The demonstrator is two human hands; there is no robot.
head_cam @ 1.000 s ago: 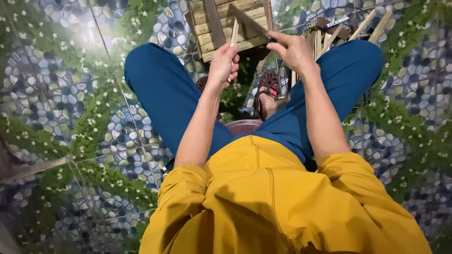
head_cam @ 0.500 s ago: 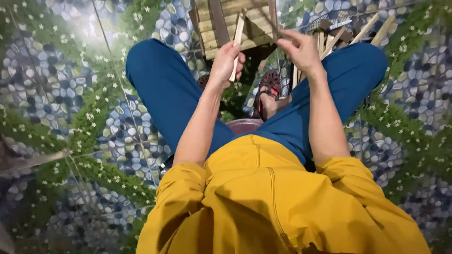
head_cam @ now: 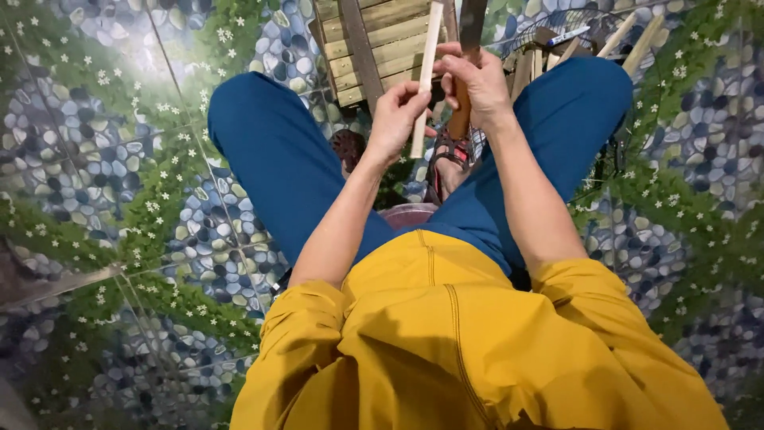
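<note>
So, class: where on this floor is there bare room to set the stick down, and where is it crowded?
Bare tiled floor lies open left of the left knee, and more beyond the right knee. It is crowded ahead: the wooden pallet and loose sticks sit by both hands, left hand holding the stick.

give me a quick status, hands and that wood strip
Left hand shut on pale wood strip, held upright. Right hand shut on knife handle, blade up beside strip. Nothing between them.
</note>
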